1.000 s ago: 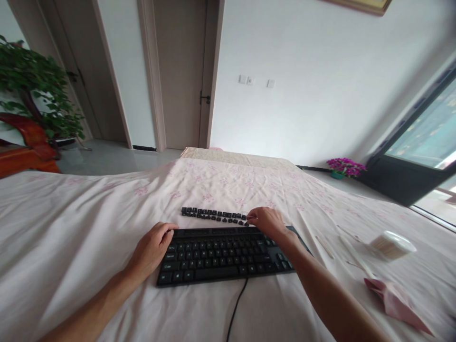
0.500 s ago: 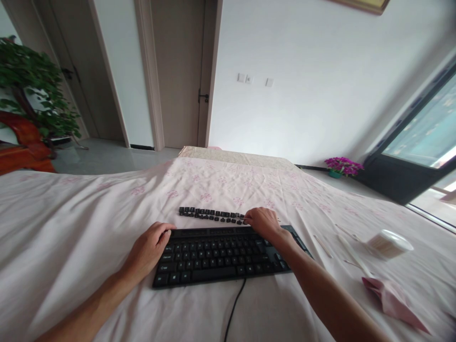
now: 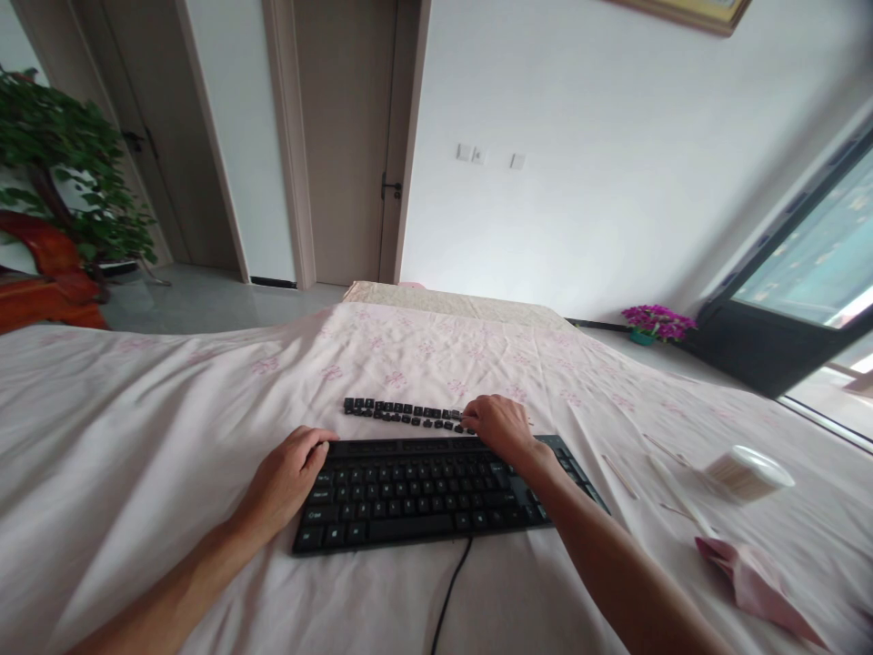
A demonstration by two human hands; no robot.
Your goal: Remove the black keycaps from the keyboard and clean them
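A black keyboard (image 3: 409, 526) lies on the pale flowered cloth, its upper rows bare of keys. My left hand (image 3: 295, 464) is closed on its far left corner, thumb along the edge. Loose black keycaps (image 3: 388, 414) stand in two rows just beyond the keyboard. Over the right end of those rows, my right hand (image 3: 501, 423) is pinched around a thin cotton swab, mostly hidden by the fingers; a bit of the stick shows past the hand. Its wrist crosses above the keyboard's right part.
To the right lie a cotton swab (image 3: 619, 477), a few more thin sticks, a clear round tub of swabs (image 3: 750, 473) and a pink cloth (image 3: 754, 582). The keyboard's cable (image 3: 450, 591) runs toward me. The cloth (image 3: 205, 409) is wrinkled.
My right hand has shifted slightly left along the keycaps, still pinching the swab. The left hand stays on the keyboard's corner. The view has tilted very slightly.
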